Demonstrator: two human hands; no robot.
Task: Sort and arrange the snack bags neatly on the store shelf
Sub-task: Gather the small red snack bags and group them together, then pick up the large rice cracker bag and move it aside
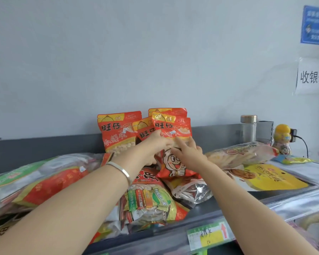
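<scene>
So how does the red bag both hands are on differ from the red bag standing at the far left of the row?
The held red bag is tilted and partly covered by the left hand and right hand; the far-left red bag stands upright and untouched against the shelf's back wall. The held bag overlaps others; the far-left one shows its full front. Both carry the same red and yellow printing.

A clear glass jar with a metal lid (248, 128) stands by the grey wall. A white paper sign (312, 78) hangs below a blue poster (314, 25).

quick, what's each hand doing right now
Left hand: closed on the front red snack bag, gripping its left edge.
Right hand: open, fingers spread flat against the same bag's lower front, not gripping.
</scene>
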